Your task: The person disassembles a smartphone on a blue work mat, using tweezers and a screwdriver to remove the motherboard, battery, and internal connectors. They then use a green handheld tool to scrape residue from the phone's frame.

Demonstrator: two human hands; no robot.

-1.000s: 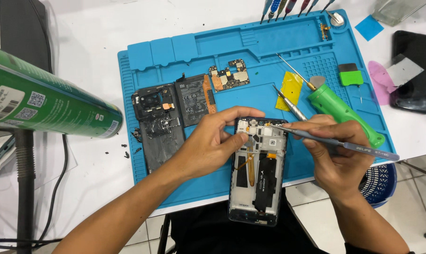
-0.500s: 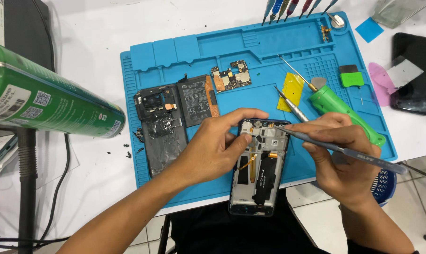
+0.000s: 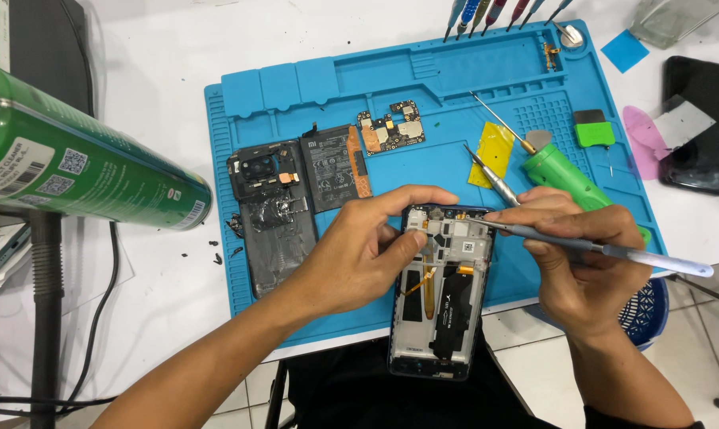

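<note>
The left hand (image 3: 359, 254) grips the opened phone frame (image 3: 443, 290), which hangs half off the blue mat (image 3: 296, 95) at the tabletop's near edge. The right hand (image 3: 590, 262) pinches a slim grey pry tool (image 3: 582, 242), tip at the frame's top. A slip could gouge the orange flex cable (image 3: 427, 286) or tip the frame off the edge.

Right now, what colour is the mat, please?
Blue, seen in the head view: the mat.
</note>
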